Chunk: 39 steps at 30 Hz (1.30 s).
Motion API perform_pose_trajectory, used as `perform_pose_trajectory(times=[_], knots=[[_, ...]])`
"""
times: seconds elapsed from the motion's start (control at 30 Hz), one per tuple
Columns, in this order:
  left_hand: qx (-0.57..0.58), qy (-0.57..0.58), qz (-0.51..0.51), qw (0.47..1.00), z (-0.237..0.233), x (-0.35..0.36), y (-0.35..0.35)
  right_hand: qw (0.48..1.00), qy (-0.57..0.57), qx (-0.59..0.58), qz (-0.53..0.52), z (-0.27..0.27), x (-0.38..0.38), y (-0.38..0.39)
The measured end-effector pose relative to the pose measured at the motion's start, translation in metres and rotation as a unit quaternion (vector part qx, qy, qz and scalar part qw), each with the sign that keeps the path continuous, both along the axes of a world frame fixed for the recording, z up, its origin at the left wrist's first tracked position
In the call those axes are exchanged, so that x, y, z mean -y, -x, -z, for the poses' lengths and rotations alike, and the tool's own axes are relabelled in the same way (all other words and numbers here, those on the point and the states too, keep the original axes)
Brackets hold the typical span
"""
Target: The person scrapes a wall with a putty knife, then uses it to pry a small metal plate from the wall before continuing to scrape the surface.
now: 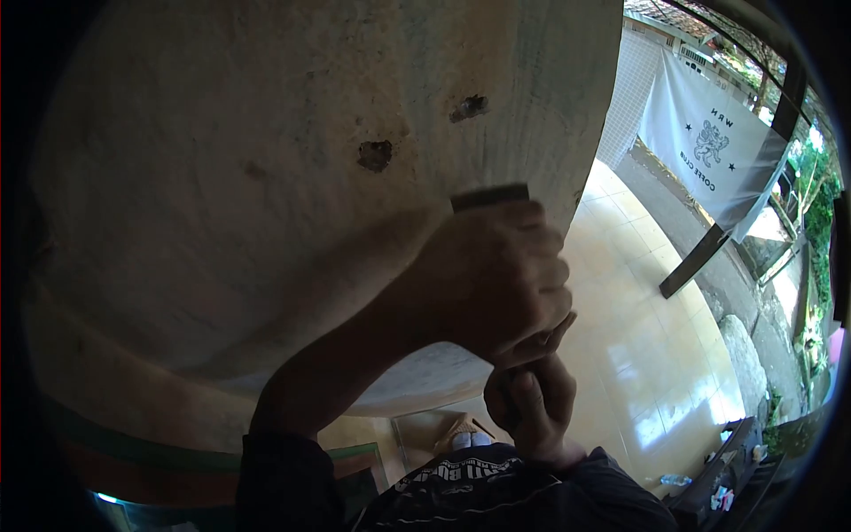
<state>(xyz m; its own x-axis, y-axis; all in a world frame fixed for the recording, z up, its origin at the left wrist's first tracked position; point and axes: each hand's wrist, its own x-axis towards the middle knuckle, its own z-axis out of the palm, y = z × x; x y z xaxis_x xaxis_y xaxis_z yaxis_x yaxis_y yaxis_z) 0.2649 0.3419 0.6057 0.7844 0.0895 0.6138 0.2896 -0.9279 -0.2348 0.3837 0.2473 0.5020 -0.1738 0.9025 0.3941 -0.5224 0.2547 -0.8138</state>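
My left hand (501,275) is closed in a fist round a tool with a flat, dark, straight-edged blade (490,197), which looks like a scraper. The blade sticks out past the knuckles, close over the stained plaster wall (266,106). Just below, my right hand (539,403) is curled closed with its thumb across the front, right under the left fist. What its fingers hold is hidden. Two dark chipped holes, one small hole (375,156) and another hole (469,108), lie in the plaster above the blade.
Glossy pale floor tiles (620,328) run to the right of the wall's edge. Beyond hangs a white printed banner (714,142) by a dark post (696,262). A dark bench (727,470) with small items stands at lower right, near a plastic bottle (675,480).
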Motion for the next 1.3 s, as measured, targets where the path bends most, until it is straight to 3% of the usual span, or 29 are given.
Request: perform_pose_trajectory(times=[0.1,0.2,0.27,0.4,0.5,0.63,0.73,0.97,1.07,1.3], knots=[[0.007,0.003,0.013,1.000,0.023,-0.003,-0.002,1.000,0.004,0.027,0.009,0.016,0.001,-0.002],[0.018,0.004,0.024,1.000,0.017,-0.005,-0.002,0.998,0.009,0.062,0.019,0.008,0.004,-0.006],[0.030,0.012,0.020,0.999,0.014,-0.004,-0.002,0.999,0.012,-0.032,-0.032,-0.001,0.010,-0.007],[-0.002,-0.002,-0.023,1.000,0.027,-0.005,-0.002,0.999,-0.014,0.008,-0.031,0.027,-0.006,-0.008],[-0.007,-0.002,-0.012,1.000,0.017,-0.007,-0.001,0.999,-0.023,0.034,0.014,0.017,-0.012,-0.004],[0.011,-0.036,-0.015,0.999,0.004,-0.010,0.000,0.999,-0.034,0.011,-0.013,0.015,-0.022,-0.005],[-0.041,-0.009,-0.033,0.999,0.013,-0.005,0.005,1.000,-0.028,0.008,-0.011,0.020,-0.014,0.000],[-0.003,-0.008,-0.017,1.000,0.001,-0.013,0.002,0.999,-0.041,-0.010,-0.034,0.009,-0.031,-0.004],[-0.020,-0.001,-0.024,0.999,0.017,-0.011,0.005,0.997,-0.012,-0.039,-0.071,0.032,-0.022,-0.003],[-0.011,0.001,-0.019,1.000,0.002,-0.018,0.007,0.999,-0.030,-0.020,-0.027,0.018,-0.029,0.003]])
